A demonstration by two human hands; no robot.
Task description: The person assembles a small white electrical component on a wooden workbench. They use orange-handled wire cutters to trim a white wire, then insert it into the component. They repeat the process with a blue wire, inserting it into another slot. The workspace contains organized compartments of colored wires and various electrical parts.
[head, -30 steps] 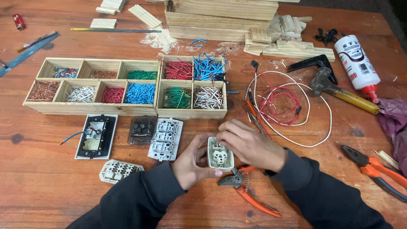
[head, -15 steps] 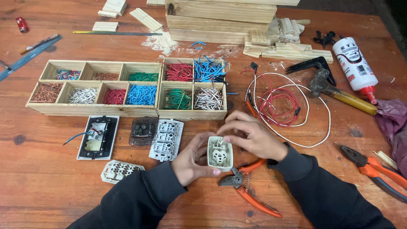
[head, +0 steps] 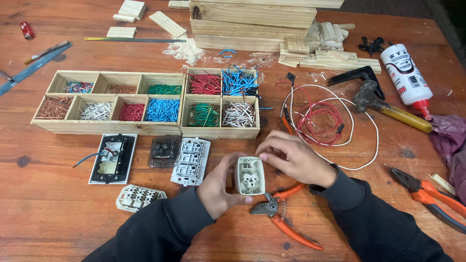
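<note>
1. Holding a cream socket insert (head: 250,175) at lower centre, left hand (head: 217,187) clasped round its side
2. Pinching its top edge with right hand (head: 291,157) fingertips
3. Probably inspecting terminals; next calls for the orange-handled pliers (head: 284,221) just beside

The left hand (head: 218,187) covered the left side and underside of the white socket insert (head: 250,175), and right hand (head: 291,157) fingertips hid its top corner. The orange cutters (head: 284,218) lay partly under the right wrist. The purple cloth (head: 451,140) and the orange pliers (head: 432,196) were cut off by the right edge.
</note>
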